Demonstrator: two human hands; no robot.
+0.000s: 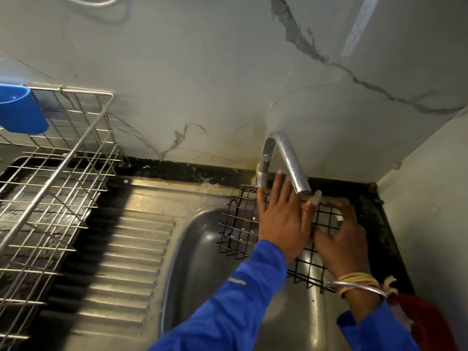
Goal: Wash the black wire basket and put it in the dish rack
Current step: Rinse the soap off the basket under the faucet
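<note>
The basket (240, 224) is sitting tilted over the sink (200, 262), right of centre in the frame, just under the faucet (287, 158). The left hand (281, 221) is lying flat on the mesh, fingers straight and spread. The right hand (339, 239) is curling its fingers round the wires beside it, gripping the basket. The rack (63, 173) is standing well apart at the left, with a blue cup (20, 110) hanging at its upper corner.

Basket (238, 219) over sink (197, 262) — dish rack (63, 164) well left.
</note>
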